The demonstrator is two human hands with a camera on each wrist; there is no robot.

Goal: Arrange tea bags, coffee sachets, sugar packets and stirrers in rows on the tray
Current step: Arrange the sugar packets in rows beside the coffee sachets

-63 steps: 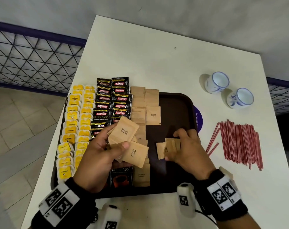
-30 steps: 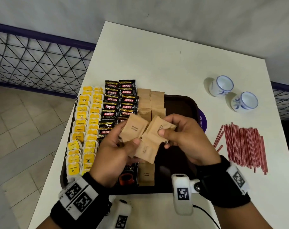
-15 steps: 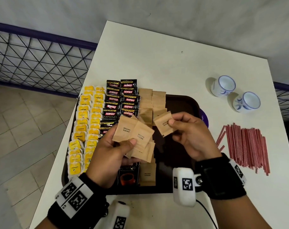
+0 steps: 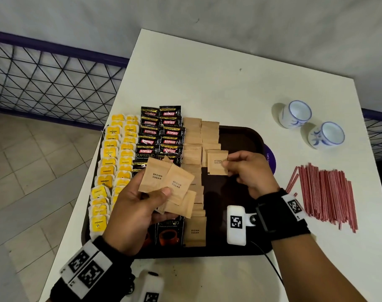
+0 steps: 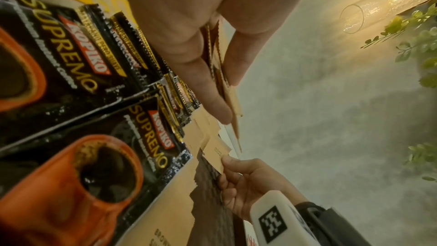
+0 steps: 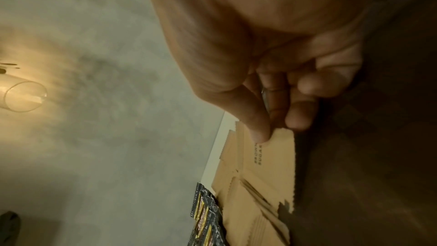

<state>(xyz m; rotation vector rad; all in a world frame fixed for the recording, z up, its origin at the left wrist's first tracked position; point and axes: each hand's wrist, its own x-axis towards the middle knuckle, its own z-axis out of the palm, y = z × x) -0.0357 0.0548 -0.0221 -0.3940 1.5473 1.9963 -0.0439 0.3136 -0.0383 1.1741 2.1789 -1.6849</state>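
A dark tray [image 4: 240, 136] holds rows of yellow tea bags [image 4: 108, 162], black Kopiko coffee sachets [image 4: 161, 131] and brown sugar packets [image 4: 192, 136]. My left hand [image 4: 137, 205] grips a fan of several brown sugar packets [image 4: 166, 182] above the tray's middle; the left wrist view shows them edge-on [image 5: 222, 74] between thumb and fingers. My right hand [image 4: 249, 171] pinches a single sugar packet [image 4: 217, 162] by its right edge, low over the second sugar row; this packet [image 6: 269, 158] shows under the thumb in the right wrist view. Red stirrers [image 4: 325, 195] lie on the table right of the tray.
Two white-and-blue cups [image 4: 294, 114] [image 4: 326, 135] stand at the table's back right. A purple disc [image 4: 272, 158] peeks out beside the tray's right rim. The white table [image 4: 207, 79] ends at a blue mesh railing [image 4: 50, 79] on the left. The tray's right half is bare.
My right hand took one sugar packet from the bunch in my left hand and carried it right and down to the second sugar row. The left hand kept holding the rest.
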